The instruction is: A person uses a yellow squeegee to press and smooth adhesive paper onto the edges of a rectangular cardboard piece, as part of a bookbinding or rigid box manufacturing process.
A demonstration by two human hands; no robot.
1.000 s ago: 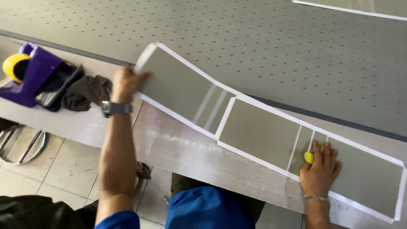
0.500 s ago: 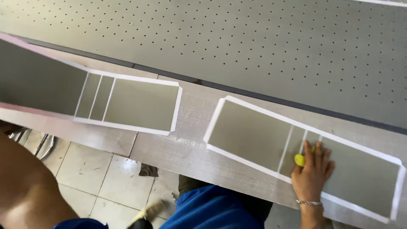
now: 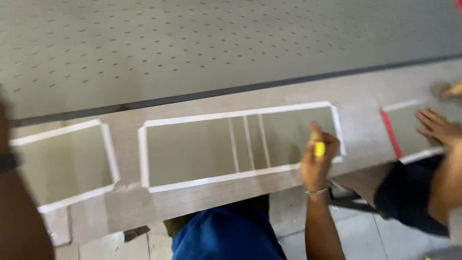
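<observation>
My right hand [image 3: 317,161] is shut on a small yellow tool [image 3: 319,149] and rests on the right end of a grey panel with white borders [image 3: 192,151], which has three thin white stripes. A second white-bordered grey panel [image 3: 62,161] lies to its left, apart from it. My left forearm with a dark watch [image 3: 6,162] fills the lower left. My left hand is almost wholly cut off by the frame edge. Both panels lie on a pale wood-grain bench strip [image 3: 240,101].
Another person's hand [image 3: 435,127] lies flat on a third panel with a red edge [image 3: 404,127] at the right, their dark blue shorts [image 3: 409,197] below it. A large perforated grey table [image 3: 192,48] spreads beyond the bench. Tiled floor [image 3: 351,236] shows below.
The view has swung right, so the panels slid left in frame. My right hand with the yellow tool now sits at the middle panel's right end. Another person's hand has come into view.
</observation>
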